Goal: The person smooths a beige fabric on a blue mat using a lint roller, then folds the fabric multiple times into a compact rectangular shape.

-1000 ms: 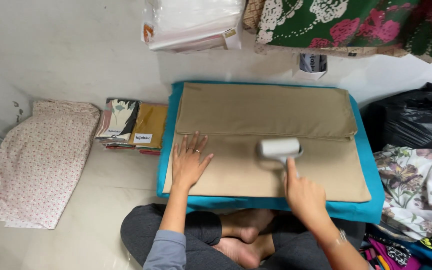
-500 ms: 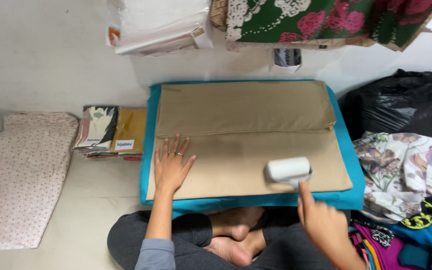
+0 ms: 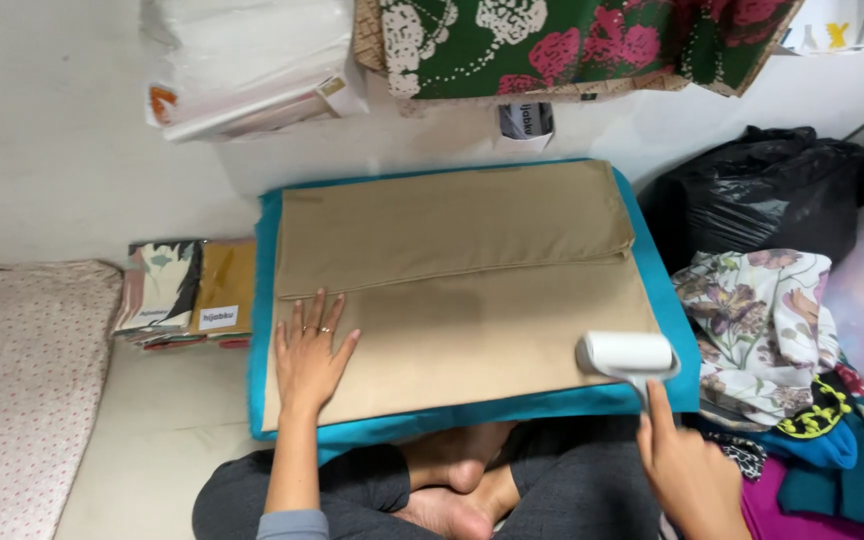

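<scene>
Tan folded cloth (image 3: 462, 300) mid-frame, pressed flat under open left hand (image 3: 309, 355), white lint roller (image 3: 627, 354) gripped by right hand (image 3: 690, 470) lower right.

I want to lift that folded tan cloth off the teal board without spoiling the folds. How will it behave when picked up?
Probably floppy: the tan cloth lies thin and flat, so it would likely sag unless supported underneath. It looks light. It may slide when pushed, since the left hand lies flat on it while the right hand works the white lint roller at its edge over the teal board.
</scene>
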